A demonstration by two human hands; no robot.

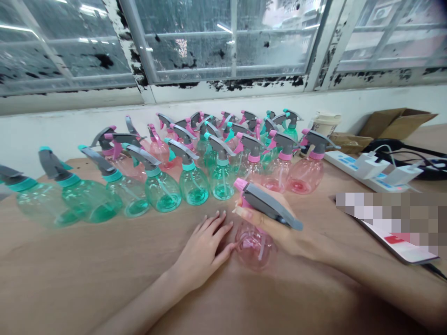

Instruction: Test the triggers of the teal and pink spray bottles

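Observation:
A pink spray bottle (254,246) with a grey trigger head and pink nozzle stands on the table in front of me. My right hand (275,216) is wrapped round its neck beneath the grey lever, which hides part of the fingers. Flat on the tabletop lies my left hand (209,242), fingers stretched out, its thumb by the bottle's left side. Beyond my hands runs a row of spray bottles, among them a green spray bottle (195,186) nearest the left fingertips and a pink spray bottle (305,172) at the row's right end.
More green and pink spray bottles crowd behind the front row, up to the wall. At the right are a white power strip (349,165) with plugs and cables, a paper cup (326,123), a brown paper bag (391,125) and a partly pixelated flat device (401,244).

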